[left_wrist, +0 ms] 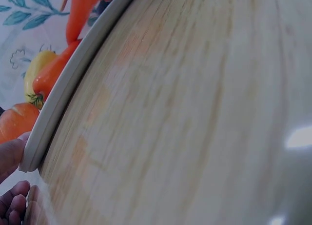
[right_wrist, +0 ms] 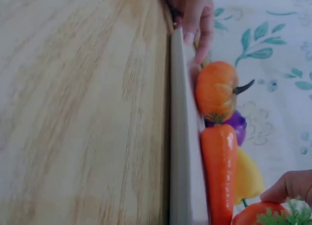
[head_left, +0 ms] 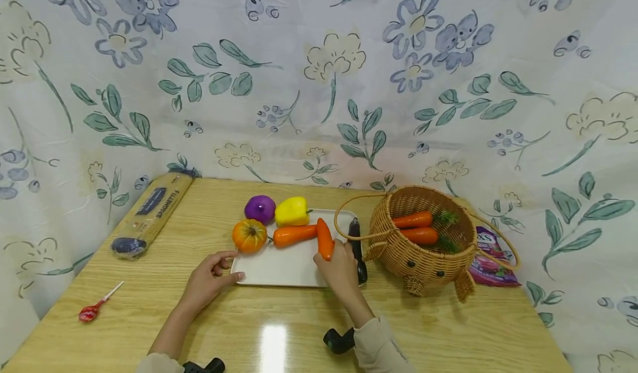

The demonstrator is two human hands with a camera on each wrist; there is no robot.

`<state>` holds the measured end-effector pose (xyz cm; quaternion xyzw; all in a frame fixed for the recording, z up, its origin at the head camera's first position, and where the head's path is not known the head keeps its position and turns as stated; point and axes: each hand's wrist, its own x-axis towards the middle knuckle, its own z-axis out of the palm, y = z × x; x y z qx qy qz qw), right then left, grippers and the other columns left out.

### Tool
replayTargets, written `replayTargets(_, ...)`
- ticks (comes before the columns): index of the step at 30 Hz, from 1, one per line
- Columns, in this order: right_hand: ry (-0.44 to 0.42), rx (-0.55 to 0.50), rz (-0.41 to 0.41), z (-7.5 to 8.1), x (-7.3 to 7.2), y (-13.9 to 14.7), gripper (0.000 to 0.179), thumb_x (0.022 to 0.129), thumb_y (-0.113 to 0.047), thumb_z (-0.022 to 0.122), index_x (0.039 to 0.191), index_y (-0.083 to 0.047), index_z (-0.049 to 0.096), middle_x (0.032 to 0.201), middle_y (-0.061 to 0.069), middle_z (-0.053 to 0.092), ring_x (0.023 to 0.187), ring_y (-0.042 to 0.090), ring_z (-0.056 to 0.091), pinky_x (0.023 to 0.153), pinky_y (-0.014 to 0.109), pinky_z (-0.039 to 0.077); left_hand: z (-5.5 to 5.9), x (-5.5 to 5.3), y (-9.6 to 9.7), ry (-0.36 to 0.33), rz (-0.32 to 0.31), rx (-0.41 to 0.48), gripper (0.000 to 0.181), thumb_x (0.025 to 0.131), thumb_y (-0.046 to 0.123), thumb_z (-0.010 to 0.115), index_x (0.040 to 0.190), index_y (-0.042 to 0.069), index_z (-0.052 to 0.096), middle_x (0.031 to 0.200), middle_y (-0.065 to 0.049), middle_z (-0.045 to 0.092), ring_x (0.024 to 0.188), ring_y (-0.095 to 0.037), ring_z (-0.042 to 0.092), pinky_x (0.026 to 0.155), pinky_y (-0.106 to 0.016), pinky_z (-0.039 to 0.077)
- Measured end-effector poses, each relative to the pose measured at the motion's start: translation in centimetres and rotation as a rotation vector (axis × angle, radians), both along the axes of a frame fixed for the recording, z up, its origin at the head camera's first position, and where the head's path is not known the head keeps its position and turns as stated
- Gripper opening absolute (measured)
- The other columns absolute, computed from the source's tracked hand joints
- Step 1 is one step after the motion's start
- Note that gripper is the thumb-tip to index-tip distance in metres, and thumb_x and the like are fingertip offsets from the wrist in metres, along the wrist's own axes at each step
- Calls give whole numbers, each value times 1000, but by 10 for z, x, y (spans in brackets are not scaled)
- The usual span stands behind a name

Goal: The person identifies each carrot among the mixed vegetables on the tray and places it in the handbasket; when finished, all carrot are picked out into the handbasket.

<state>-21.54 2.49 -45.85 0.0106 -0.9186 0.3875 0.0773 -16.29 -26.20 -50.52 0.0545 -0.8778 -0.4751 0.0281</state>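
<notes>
A white tray [head_left: 279, 270] lies on the table, with my left hand [head_left: 211, 279] holding its near left corner, thumb on the rim. My right hand [head_left: 341, 270] grips an orange carrot [head_left: 325, 239] over the tray's right part; its green top [right_wrist: 290, 215] shows in the right wrist view. Another carrot [head_left: 295, 236] lies in the tray beside a small pumpkin [head_left: 250, 236], a yellow bell pepper [head_left: 292, 211] and a round purple vegetable [head_left: 260, 210]. A long black vegetable [head_left: 356, 245] lies along the right end, partly hidden by my right hand.
Right of the tray stands a wicker basket [head_left: 423, 265] with two carrots inside; its handle loop reaches over the tray's edge. A purple packet [head_left: 490, 262] lies behind it. At left are a spaghetti bag [head_left: 154, 212] and a red lollipop [head_left: 89, 312]. A patterned curtain [head_left: 299, 113] hangs behind.
</notes>
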Motion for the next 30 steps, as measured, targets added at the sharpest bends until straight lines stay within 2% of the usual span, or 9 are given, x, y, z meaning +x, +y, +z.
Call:
replayTargets(5,21,-51,45,4,7,6,47,76,-16,75,118,4,66,97,16,60,80,25,56,68,38,43,-1,0,0,6,-6,-1,55,85,34,80,132,13,62,108,-9,55,92,-19,43,77,-28,37)
replayTargets(8,19,-111,66,7,11,12,49,76,-15,78,120,1,66,107,16,63,87,26,58,71,37,44,-2,0,0,10,-5,-1,55,84,34,80,132,13,62,107,-8,54,91,-18,43,77,-27,38)
replayTargets(13,23,-267,125,12,15,25,49,73,-9,79,120,-1,67,117,17,65,98,28,59,80,37,47,-1,1,1,19,-3,-8,54,84,34,80,130,13,63,105,-8,54,90,-18,43,76,-27,37)
replayTargets(16,1,-363,207,16,15,34,50,74,-5,78,123,-1,66,120,18,62,98,27,57,78,34,49,-2,1,1,21,-8,-8,54,84,34,80,131,12,63,105,-8,55,90,-18,43,76,-27,38)
replayTargets(20,-92,-457,344,29,13,48,50,80,-3,76,128,-2,63,125,20,59,100,24,56,78,29,50,-3,1,0,12,-7,-6,56,84,36,80,132,14,62,107,-7,55,91,-18,44,77,-27,38)
replayTargets(24,-179,-462,474,42,10,60,50,85,-4,73,133,-3,60,130,21,57,106,25,56,86,30,49,-3,0,0,12,-4,-18,56,84,37,79,132,14,62,107,-7,56,91,-17,45,78,-27,39)
replayTargets(30,-238,-435,613,48,1,72,52,88,-6,71,137,-4,56,136,20,54,108,24,55,91,34,45,-1,0,0,16,4,-15,56,84,35,80,132,12,62,107,-8,56,91,-18,45,77,-26,39)
